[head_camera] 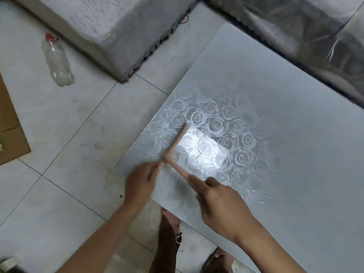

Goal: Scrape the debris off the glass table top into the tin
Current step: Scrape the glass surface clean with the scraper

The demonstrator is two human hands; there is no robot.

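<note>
Scraping step, at its outset. The glass desk top point(275, 95), printed with roses, is viewed from above. Two slim pinkish sticks are held over its near left corner: the longer stick point(177, 138) is gripped by the left hand point(139, 186), the shorter stick point(179, 168) by the right hand point(222, 205). The fingers of the right hand point(211, 182) are clamped round their stick. Those of the left hand are blurred but appear closed on theirs. The sticks meet just ahead of the left hand, and it cannot be told whether they touch the glass.

The debris point(262, 202) is seen as white flecks near the front edge, to the right of the right hand and apart from both sticks. None is judged to have been gathered yet. The tin is not in view.

For the next move, the sticks are to be carried rightward to the flecks and laid flat on the glass. A tin must be brought to the desk edge before anything is pushed off.
</note>
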